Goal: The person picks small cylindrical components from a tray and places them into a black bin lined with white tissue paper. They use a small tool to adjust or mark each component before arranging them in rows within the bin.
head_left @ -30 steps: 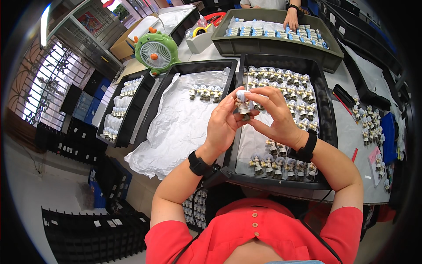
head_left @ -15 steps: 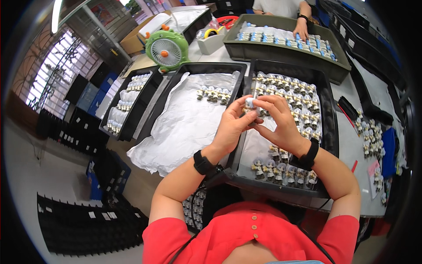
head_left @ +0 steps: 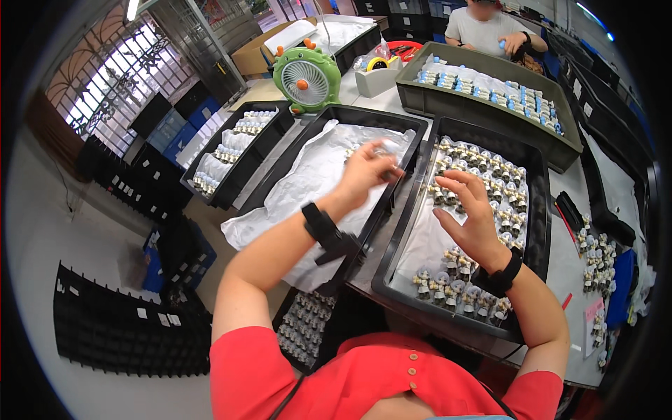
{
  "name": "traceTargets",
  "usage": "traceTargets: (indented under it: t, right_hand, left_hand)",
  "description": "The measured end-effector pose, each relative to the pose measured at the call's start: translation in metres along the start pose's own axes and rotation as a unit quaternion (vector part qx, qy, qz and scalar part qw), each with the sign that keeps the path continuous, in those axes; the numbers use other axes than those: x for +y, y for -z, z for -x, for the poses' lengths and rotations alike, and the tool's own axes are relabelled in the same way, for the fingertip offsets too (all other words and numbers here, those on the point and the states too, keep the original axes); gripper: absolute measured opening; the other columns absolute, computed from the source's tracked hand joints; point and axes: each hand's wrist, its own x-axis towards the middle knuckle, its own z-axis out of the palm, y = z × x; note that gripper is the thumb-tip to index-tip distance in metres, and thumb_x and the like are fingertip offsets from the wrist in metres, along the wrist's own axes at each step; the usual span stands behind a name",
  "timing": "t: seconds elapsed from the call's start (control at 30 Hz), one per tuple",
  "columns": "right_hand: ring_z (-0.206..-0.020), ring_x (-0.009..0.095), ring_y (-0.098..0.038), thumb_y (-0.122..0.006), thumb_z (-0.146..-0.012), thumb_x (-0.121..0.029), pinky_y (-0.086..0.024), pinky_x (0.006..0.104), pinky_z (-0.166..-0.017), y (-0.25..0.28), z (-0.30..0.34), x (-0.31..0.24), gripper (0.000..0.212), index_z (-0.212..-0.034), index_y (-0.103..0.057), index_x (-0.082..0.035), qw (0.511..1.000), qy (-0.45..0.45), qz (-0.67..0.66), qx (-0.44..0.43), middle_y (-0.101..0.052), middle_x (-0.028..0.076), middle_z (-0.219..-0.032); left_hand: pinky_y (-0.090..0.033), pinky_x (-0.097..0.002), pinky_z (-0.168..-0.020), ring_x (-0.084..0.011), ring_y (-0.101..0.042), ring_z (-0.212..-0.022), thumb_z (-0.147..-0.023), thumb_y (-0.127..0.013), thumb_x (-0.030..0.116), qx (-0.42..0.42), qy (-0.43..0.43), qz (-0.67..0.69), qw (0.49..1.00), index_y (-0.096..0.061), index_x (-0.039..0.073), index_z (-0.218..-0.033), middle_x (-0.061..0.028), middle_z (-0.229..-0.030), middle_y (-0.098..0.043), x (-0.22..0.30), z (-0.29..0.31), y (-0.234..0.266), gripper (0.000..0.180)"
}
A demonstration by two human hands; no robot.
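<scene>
My left hand (head_left: pixel 367 173), a little smeared by motion, is over the paper-lined tray (head_left: pixel 280 199) with a small figurine (head_left: pixel 386 148) pinched in its fingers. The figurine's pale head shows past the fingertips; most of it is hidden or blurred. Behind that hand, the row of figurines on the white paper is largely covered. My right hand (head_left: pixel 467 213) hovers above the fuller black tray (head_left: pixel 543 210) with fingers apart and nothing in them. Rows of pale-haired figurines (head_left: pixel 483 157) fill that tray's far part, and more (head_left: pixel 455 290) lie at its near end.
A green fan (head_left: pixel 305 78) stands behind the trays, beside a tape dispenser (head_left: pixel 378 78). Left of it is a narrow black tray (head_left: pixel 269 143) of figurines. Across the table a person (head_left: pixel 483 31) sits behind an olive bin (head_left: pixel 448 105). Loose figurines (head_left: pixel 598 262) lie at right.
My hands have parted. The left one has carried the figurine left over the paper-lined tray, while the right has let go and opened. The view has tilted up, and the co-worker's hand has lifted from the bin.
</scene>
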Motion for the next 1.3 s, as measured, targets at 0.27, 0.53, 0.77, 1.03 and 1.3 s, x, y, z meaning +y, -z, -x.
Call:
traceTargets:
  t: [0.27, 0.53, 0.77, 1.03, 1.3]
  right_hand:
    - [-0.107, 0.031, -0.047, -0.069, -0.069, -0.004, -0.038, 0.0403, -0.092, -0.001, -0.005, 0.002, 0.045, -0.112, -0.057, -0.009, 1.000, -0.002, 0.001, 0.004, -0.051, 0.012, -0.116]
    - [-0.107, 0.030, -0.047, -0.069, -0.069, -0.003, -0.037, 0.0395, -0.092, -0.001, -0.008, 0.006, 0.044, -0.112, -0.057, -0.008, 1.000, -0.024, 0.007, 0.000, -0.052, 0.011, -0.115]
    - [-0.106, 0.030, -0.048, -0.068, -0.070, -0.005, -0.038, 0.0393, -0.090, 0.001, -0.005, 0.015, 0.040, -0.109, -0.058, -0.008, 0.999, -0.024, 0.022, 0.016, -0.052, 0.012, -0.114]
    - [-0.099, 0.027, -0.055, -0.067, -0.073, -0.013, -0.040, 0.0391, -0.085, 0.003, -0.003, 0.030, 0.028, -0.100, -0.061, -0.008, 0.996, -0.035, 0.067, -0.057, -0.060, 0.008, -0.099]
    - [-0.080, 0.033, -0.064, -0.071, -0.063, -0.033, -0.050, 0.0411, -0.069, 0.001, 0.029, 0.035, 0.042, -0.092, -0.063, -0.003, 0.852, -0.160, 0.164, -0.470, -0.065, 0.016, -0.084]
  left_hand:
    - [-0.050, -0.0280, -0.068, -0.0151, -0.063, -0.075, -0.065, -0.074, 0.011, 0.251, -0.034, -0.306, 0.918, -0.064, 0.001, -0.103, -0.0090, -0.090, -0.067, -0.025, -0.125, 0.177, 0.041]
    - [-0.049, -0.0308, -0.079, -0.0206, -0.065, -0.087, -0.062, -0.078, 0.018, 0.221, 0.100, -0.446, 0.861, -0.066, 0.006, -0.103, -0.0102, -0.095, -0.068, -0.064, -0.151, 0.189, 0.045]
    - [-0.051, -0.0316, -0.070, -0.0200, -0.066, -0.071, -0.062, -0.076, 0.018, 0.221, 0.050, -0.500, 0.835, -0.068, 0.002, -0.089, -0.0101, -0.078, -0.069, -0.069, -0.140, 0.185, 0.032]
    - [-0.051, -0.0313, -0.077, -0.0222, -0.066, -0.080, -0.065, -0.076, 0.023, 0.201, 0.021, -0.454, 0.868, -0.066, 0.000, -0.101, -0.0134, -0.092, -0.068, -0.079, -0.139, 0.196, 0.044]
    - [-0.045, -0.0364, -0.089, -0.0312, -0.060, -0.101, -0.067, -0.073, 0.023, 0.237, -0.083, -0.581, 0.774, -0.062, 0.003, -0.109, -0.0191, -0.106, -0.063, -0.040, -0.114, 0.139, 0.048]
